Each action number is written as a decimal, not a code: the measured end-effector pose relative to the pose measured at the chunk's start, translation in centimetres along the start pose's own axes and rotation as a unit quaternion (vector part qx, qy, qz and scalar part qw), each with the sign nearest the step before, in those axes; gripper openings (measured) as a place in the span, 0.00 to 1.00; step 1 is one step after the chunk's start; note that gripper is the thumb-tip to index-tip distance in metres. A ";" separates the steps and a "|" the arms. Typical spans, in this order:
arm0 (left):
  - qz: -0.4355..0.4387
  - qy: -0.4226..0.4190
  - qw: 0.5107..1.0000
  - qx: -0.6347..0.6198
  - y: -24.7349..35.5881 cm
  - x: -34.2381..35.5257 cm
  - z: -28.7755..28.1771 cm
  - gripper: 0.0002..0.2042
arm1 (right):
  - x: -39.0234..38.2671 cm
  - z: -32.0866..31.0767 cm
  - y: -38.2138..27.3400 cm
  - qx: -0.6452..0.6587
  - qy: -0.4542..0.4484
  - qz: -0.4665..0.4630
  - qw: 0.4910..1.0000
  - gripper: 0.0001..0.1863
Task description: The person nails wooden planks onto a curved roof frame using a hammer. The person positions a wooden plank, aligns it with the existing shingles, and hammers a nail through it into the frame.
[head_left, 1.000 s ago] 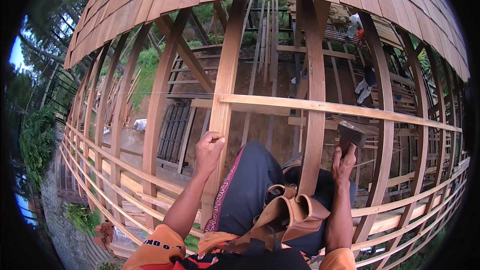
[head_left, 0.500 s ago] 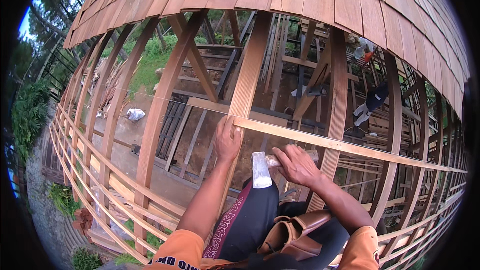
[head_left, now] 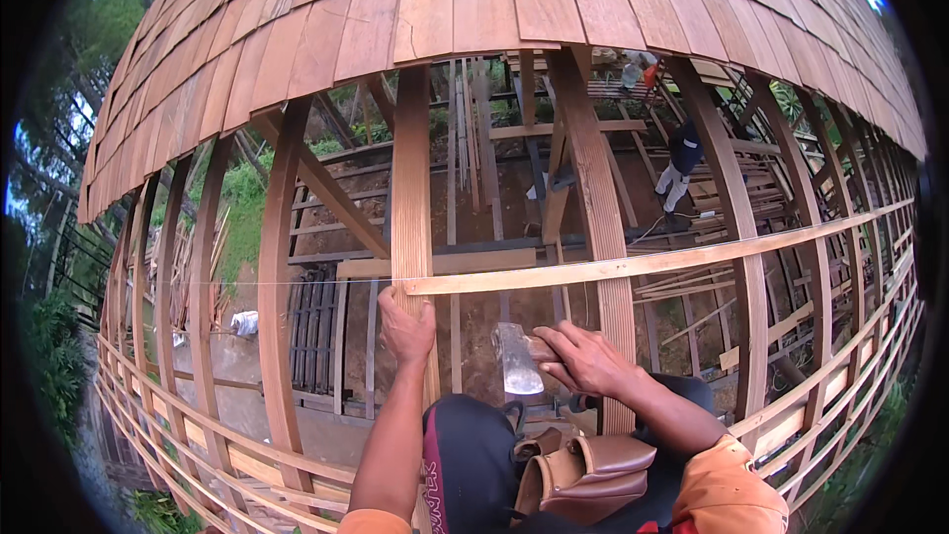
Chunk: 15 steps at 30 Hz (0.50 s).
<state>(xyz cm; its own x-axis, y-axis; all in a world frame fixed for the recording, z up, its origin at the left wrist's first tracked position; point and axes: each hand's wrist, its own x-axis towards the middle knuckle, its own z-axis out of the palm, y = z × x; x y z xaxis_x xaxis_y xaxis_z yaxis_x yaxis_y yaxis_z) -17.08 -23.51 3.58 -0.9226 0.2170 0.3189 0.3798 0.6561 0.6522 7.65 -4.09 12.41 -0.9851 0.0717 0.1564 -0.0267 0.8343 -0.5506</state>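
Observation:
My right hand (head_left: 593, 364) is closed round the short wooden handle of a hatchet (head_left: 519, 366), whose worn metal head points left, toward my other hand. With its fingers curled over the left edge of a rafter (head_left: 411, 178), my left hand (head_left: 407, 328) grips the wood; some of the fingertips are hidden. Just above that hand lies the left end of a thin wooden batten (head_left: 514, 279), which crosses several rafters to the right. A thin taut string (head_left: 326, 283) runs leftward from near the batten's end.
Wooden shingles (head_left: 474, 0) cover the roof above the open rafters. Lower battens (head_left: 247, 435) curve along both sides. A brown leather pouch (head_left: 583, 480) sits at my waist. Far below, through the gaps, are stacked timber, dirt ground and another person (head_left: 682, 163).
The view has turned, so the rafters stand more upright and more shingles show. My left hand has shifted from the batten's end to the rafter just below it. The hatchet stays in my right hand.

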 end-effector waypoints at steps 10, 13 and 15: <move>-0.033 -0.013 0.996 0.087 -1.9 1.0 -0.4 0.36 | -9.3 3.9 5.5 0.299 0.319 0.260 0.861 0.29; -0.062 -0.087 0.987 0.121 -1.9 1.7 -0.1 0.38 | -10.6 2.9 7.9 0.470 0.290 0.274 0.788 0.28; -0.035 -0.136 0.988 0.068 -2.9 2.8 -0.1 0.36 | -10.7 3.7 9.0 0.524 0.302 0.255 0.754 0.28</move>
<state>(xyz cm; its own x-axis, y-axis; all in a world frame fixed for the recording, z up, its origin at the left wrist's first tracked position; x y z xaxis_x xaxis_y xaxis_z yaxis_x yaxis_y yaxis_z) -20.77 -24.83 2.65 -0.9375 0.3413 0.0674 0.3184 0.7635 0.5619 17.33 0.63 2.71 -0.6638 0.7375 -0.1243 -0.1016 -0.2535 -0.9620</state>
